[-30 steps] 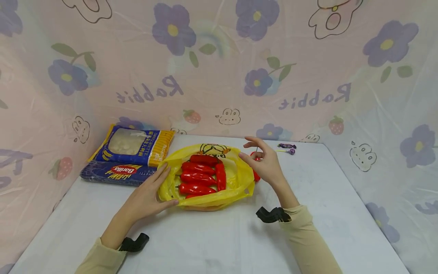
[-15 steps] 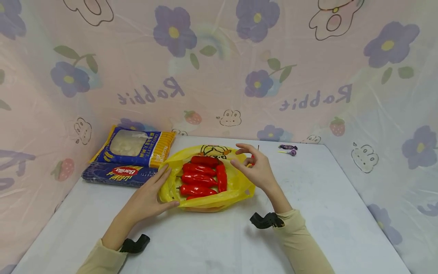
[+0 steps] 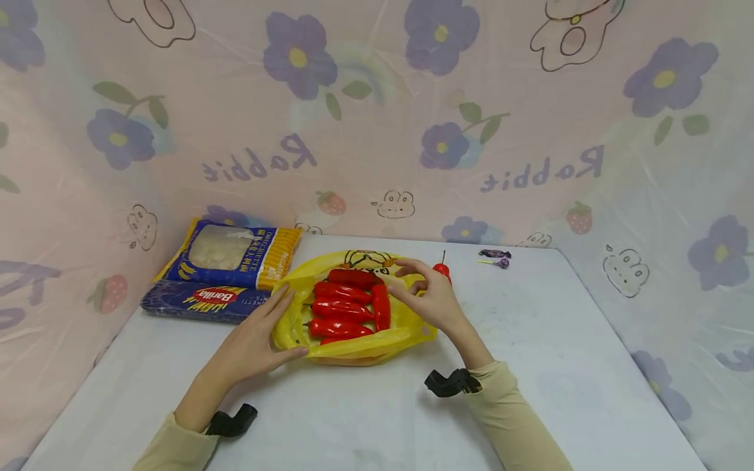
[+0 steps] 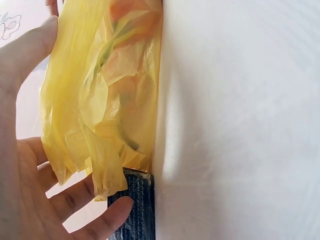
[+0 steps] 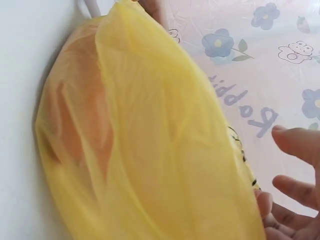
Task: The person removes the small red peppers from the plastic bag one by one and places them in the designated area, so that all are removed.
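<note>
A yellow plastic bag [image 3: 406, 327] lies with its mouth spread in the head view. Inside are several red chili peppers [image 3: 340, 307], most in a row and one [image 3: 381, 307] crosswise at the right. My left hand [image 3: 253, 340] rests along the bag's left side, fingers spread and thumb at the front rim. In the left wrist view its fingers [image 4: 107, 217] lie beside the bag's edge. My right hand [image 3: 432, 297] hovers over the bag's right rim with bent, separated fingers, and I see nothing between them. Behind it, another red pepper [image 3: 442, 269] is partly hidden.
Left of the bag lie a blue Barilla spaghetti pack [image 3: 194, 301] and a blue-and-yellow orecchiette pack [image 3: 230, 252]. A purple wrapped candy [image 3: 495, 253] and a lollipop [image 3: 501, 263] sit at the back right of the white table [image 3: 565, 366]. Printed curtains enclose the table.
My right hand has moved left from beside the red pepper to over the bag's right rim, uncovering more of that pepper. My left hand and the bag have stayed nearly still.
</note>
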Demonstrator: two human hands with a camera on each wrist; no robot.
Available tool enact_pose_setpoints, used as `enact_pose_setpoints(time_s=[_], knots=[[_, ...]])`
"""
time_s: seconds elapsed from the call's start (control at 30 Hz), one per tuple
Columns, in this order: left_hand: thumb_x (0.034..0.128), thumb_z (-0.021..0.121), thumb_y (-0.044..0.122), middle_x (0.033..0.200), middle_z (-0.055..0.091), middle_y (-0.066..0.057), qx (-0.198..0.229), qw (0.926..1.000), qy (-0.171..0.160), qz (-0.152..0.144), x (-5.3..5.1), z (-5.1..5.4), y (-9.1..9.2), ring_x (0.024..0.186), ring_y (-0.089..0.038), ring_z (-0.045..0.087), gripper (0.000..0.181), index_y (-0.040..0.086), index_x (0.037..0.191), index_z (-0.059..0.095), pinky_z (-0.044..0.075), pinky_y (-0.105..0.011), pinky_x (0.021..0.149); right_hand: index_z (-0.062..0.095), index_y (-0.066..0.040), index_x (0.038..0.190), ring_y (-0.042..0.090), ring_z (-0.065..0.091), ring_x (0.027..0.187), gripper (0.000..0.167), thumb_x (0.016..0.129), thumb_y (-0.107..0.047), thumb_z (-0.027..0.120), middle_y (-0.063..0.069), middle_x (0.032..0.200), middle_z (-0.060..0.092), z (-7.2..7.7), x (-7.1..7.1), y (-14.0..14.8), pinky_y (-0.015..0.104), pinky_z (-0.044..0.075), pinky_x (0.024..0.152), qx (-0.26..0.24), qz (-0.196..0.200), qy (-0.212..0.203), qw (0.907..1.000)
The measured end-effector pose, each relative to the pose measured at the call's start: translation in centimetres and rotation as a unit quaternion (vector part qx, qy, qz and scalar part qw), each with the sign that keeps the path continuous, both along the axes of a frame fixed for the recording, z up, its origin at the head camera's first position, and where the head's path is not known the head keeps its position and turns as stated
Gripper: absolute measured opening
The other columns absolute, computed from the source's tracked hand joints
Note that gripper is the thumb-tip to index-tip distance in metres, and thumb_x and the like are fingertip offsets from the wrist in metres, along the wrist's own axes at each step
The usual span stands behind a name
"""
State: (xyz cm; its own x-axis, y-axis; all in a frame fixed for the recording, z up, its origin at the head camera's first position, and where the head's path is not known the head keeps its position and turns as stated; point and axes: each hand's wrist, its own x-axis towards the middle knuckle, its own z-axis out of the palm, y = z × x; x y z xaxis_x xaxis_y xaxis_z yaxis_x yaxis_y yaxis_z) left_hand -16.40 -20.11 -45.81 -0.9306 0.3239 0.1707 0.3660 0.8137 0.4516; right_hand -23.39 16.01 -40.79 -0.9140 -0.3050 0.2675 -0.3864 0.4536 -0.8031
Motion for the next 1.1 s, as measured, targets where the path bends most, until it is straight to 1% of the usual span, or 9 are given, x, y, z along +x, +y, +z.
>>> enact_pose_setpoints(time_s=[0.13,0.23,0.3,0.43,0.57,0.67,0.77,0.93,1.1], knots=[[0.0841,0.077,0.072,0.177,0.020,-0.013,-0.001,1.0000,0.000,-0.001,-0.1,0.1,0.1,0.156,-0.047,0.031,0.115,0.005,0.167,0.031,0.037,-0.068,0.119,0.065,-0.009,0.141,0.017,0.058,0.061,0.054,0.094,-0.027,0.083,0.021,0.124,0.071,-0.8,-0.2,-0.3,0.021,0.045,0.051,0.021,0.017,-0.014,0.9995],[0.0843,0.077,0.071,0.177,0.021,-0.013,-0.001,1.0000,0.005,-0.002,-0.1,0.2,0.2,0.155,-0.048,0.031,0.115,0.004,0.166,0.032,0.037,-0.069,0.119,0.064,-0.007,0.141,0.017,0.056,0.058,0.056,0.092,-0.027,0.084,0.021,0.123,0.072,-1.4,-0.4,-0.7,0.022,0.047,0.053,0.047,0.018,-0.017,0.9986],[0.0843,0.078,0.070,0.177,0.021,-0.013,0.000,1.0000,0.006,-0.001,-0.2,0.3,0.2,0.155,-0.048,0.031,0.115,0.004,0.166,0.032,0.037,-0.069,0.119,0.064,-0.007,0.141,0.017,0.057,0.060,0.057,0.092,-0.027,0.084,0.019,0.123,0.073,-1.9,-0.7,-1.0,0.022,0.051,0.057,0.068,0.013,-0.019,0.9974],[0.0836,0.078,0.071,0.177,0.020,-0.012,0.000,1.0000,0.001,0.004,-0.2,0.3,0.2,0.156,-0.047,0.031,0.115,0.006,0.167,0.032,0.037,-0.068,0.119,0.063,-0.006,0.143,0.017,0.061,0.073,0.058,0.093,-0.027,0.084,0.015,0.123,0.073,-3.0,-1.0,-1.4,0.026,0.056,0.068,0.107,-0.001,-0.028,0.9938],[0.0833,0.078,0.072,0.177,0.021,-0.013,-0.001,1.0000,-0.004,0.006,-0.2,0.3,0.2,0.155,-0.048,0.031,0.116,0.006,0.167,0.032,0.037,-0.069,0.119,0.064,-0.007,0.141,0.019,0.062,0.079,0.057,0.091,-0.027,0.085,0.012,0.121,0.074,-3.8,-1.0,-1.6,0.029,0.057,0.072,0.136,-0.021,-0.026,0.9901],[0.0831,0.078,0.072,0.177,0.021,-0.013,-0.001,0.9999,-0.007,0.008,-0.2,0.2,0.3,0.156,-0.048,0.031,0.116,0.006,0.167,0.032,0.037,-0.069,0.119,0.064,-0.007,0.140,0.020,0.064,0.081,0.057,0.090,-0.026,0.085,0.012,0.118,0.075,-4.2,-0.9,-1.7,0.031,0.057,0.072,0.141,-0.029,-0.018,0.9893],[0.0830,0.078,0.072,0.177,0.021,-0.013,0.000,1.0000,-0.005,0.008,-0.2,0.1,0.2,0.156,-0.048,0.030,0.116,0.006,0.167,0.032,0.036,-0.069,0.119,0.064,-0.005,0.140,0.023,0.067,0.088,0.058,0.091,-0.026,0.085,0.012,0.116,0.076,-4.5,-0.9,-1.8,0.035,0.059,0.077,0.140,-0.030,-0.021,0.9895],[0.0833,0.078,0.071,0.176,0.022,-0.014,-0.001,1.0000,-0.001,0.004,-0.1,0.0,0.2,0.156,-0.048,0.031,0.115,0.005,0.166,0.032,0.037,-0.069,0.119,0.062,-0.009,0.145,0.025,0.070,0.106,0.060,0.093,-0.030,0.082,0.009,0.118,0.075,-5.0,-1.0,-1.8,0.042,0.061,0.091,0.138,-0.029,-0.055,0.9885],[0.0838,0.077,0.072,0.176,0.022,-0.014,-0.004,1.0000,-0.001,0.004,0.0,-0.1,0.2,0.155,-0.048,0.031,0.115,0.005,0.166,0.033,0.037,-0.069,0.119,0.061,-0.012,0.147,0.026,0.070,0.111,0.062,0.093,-0.034,0.081,0.008,0.117,0.075,-5.2,-1.1,-1.8,0.044,0.060,0.093,0.139,-0.024,-0.071,0.9874]])
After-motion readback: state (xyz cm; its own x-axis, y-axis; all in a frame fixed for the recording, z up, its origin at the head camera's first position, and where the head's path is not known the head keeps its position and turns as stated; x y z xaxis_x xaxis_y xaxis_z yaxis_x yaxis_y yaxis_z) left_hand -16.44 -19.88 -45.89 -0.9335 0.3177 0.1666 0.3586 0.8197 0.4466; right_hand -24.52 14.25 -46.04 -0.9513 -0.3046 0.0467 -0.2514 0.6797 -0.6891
